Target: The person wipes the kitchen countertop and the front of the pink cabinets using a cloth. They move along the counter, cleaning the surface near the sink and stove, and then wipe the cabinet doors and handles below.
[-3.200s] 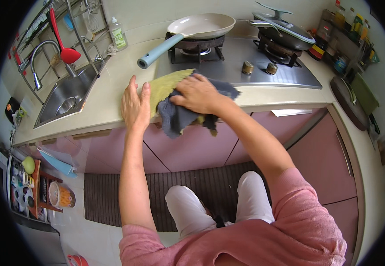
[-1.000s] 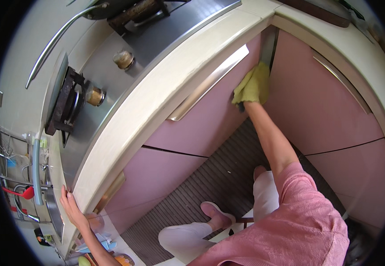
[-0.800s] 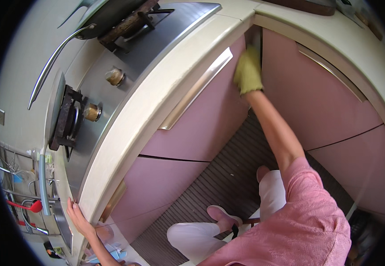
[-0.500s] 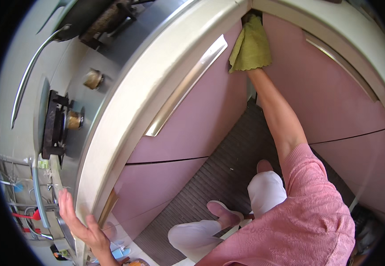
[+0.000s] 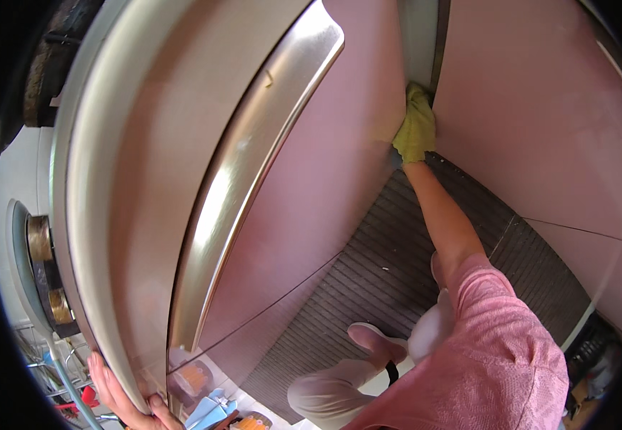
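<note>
My right arm reaches down into the inner corner between two pink cabinet fronts. A yellow-green cloth [image 5: 418, 125] covers my right hand [image 5: 416, 147], so its fingers are hidden. The cloth is pressed low against the corner strip [image 5: 420, 50], just above the dark floor mat. At the lower left, my left hand [image 5: 128, 401] grips the rounded cream countertop edge [image 5: 92, 236], fingers over the top and thumb on the front. A long metal handle [image 5: 253, 165] runs along the left pink cabinet front [image 5: 304, 193] between my hands.
A ribbed dark mat [image 5: 339, 287] lies under my feet. The right pink cabinet front [image 5: 533, 122] closes in the other side. Stove knobs [image 5: 39, 240] and a pan handle sit beyond the counter edge. Dark crates and clutter [image 5: 590, 358] stand at the lower right.
My right hand has moved down the corner with the cloth, from under the countertop to near the floor. My left hand has come down onto the counter edge. My view has lowered toward the cabinets.
</note>
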`<control>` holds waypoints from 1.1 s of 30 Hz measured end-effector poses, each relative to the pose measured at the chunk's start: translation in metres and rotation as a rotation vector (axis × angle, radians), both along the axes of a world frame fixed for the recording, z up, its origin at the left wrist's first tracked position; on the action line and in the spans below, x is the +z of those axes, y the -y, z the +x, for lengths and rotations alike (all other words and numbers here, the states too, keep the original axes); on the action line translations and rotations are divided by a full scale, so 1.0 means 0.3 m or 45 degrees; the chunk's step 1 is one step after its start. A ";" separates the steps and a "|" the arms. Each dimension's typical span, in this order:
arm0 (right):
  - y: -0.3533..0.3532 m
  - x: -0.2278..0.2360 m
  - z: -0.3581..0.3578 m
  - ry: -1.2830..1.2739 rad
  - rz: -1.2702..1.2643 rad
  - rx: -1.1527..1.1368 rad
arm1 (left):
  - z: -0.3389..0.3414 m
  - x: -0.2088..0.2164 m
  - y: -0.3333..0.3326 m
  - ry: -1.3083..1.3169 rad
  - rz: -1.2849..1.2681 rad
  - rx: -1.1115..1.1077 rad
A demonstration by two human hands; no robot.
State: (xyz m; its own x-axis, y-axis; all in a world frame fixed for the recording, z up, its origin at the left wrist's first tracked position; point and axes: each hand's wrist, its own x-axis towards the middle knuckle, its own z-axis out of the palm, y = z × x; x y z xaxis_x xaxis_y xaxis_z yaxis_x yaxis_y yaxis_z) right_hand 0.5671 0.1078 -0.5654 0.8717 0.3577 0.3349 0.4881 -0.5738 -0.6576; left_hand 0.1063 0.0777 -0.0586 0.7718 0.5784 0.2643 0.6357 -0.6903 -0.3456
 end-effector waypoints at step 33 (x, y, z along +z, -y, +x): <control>0.057 0.789 -0.030 0.534 0.517 0.146 | -0.077 -0.006 -0.002 -0.185 0.222 0.023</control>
